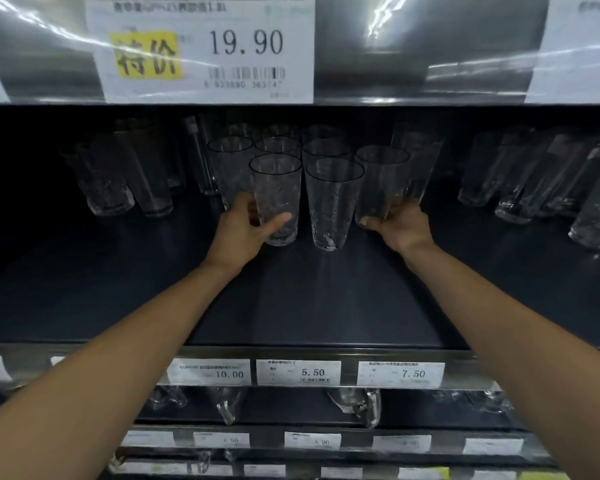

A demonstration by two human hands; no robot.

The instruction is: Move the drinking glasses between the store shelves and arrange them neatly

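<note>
A dark shelf (291,306) carries glasses (333,202) standing upright in a tight cluster at its middle, more glasses (118,188) far left and others (551,188) far right. Price tags (298,372) line its near edge.

Showing clear, dimple-textured drinking glasses (334,202), a dark grey shelf (309,306), and a white price tag (200,51) bearing a yellow patch (146,55).

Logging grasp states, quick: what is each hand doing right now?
Left hand: grips the front-left textured glass.
Right hand: grips the rightmost textured glass near its base.
</note>
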